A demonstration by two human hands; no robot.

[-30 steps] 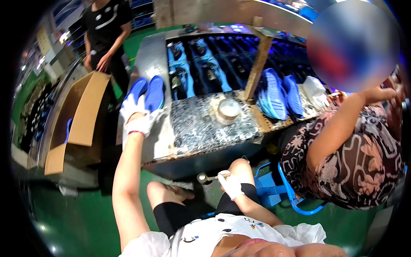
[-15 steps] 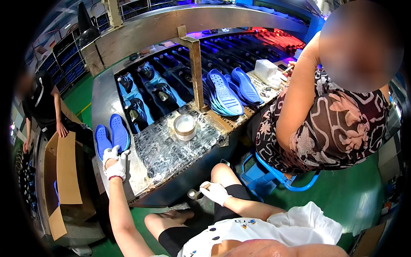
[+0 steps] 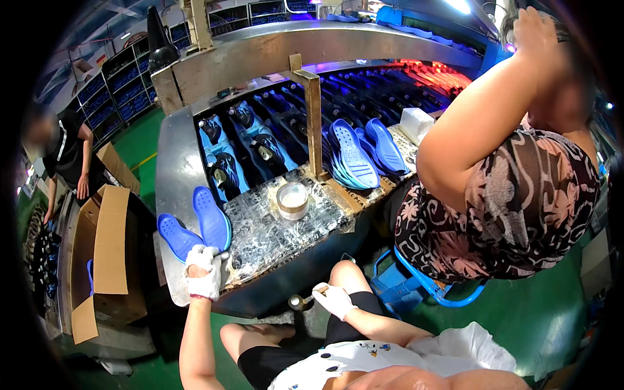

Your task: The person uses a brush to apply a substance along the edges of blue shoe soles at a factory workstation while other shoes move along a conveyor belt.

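Observation:
My left hand, in a white glove, is at the near end of two blue shoe soles on the metal bench corner. Its fingers close on the heel end of the left shoe sole, which lies slanted. Beside that, the other shoe sole points away from me. Over my thigh, my gloved right hand is closed around a small tan, stick-like thing; most of it is hidden in the fist. A round tub of white paste stands on the smeared black-and-white work surface.
Black-and-blue shoe uppers fill the conveyor behind the bench. Stacked blue soles lean right of a metal post. A co-worker sits close at right on a blue stool. An open carton and another person are at left.
The left shoe sole has turned, its toe swinging left, with my left hand at its heel. My view has shifted. The co-worker at right has raised an arm to the head.

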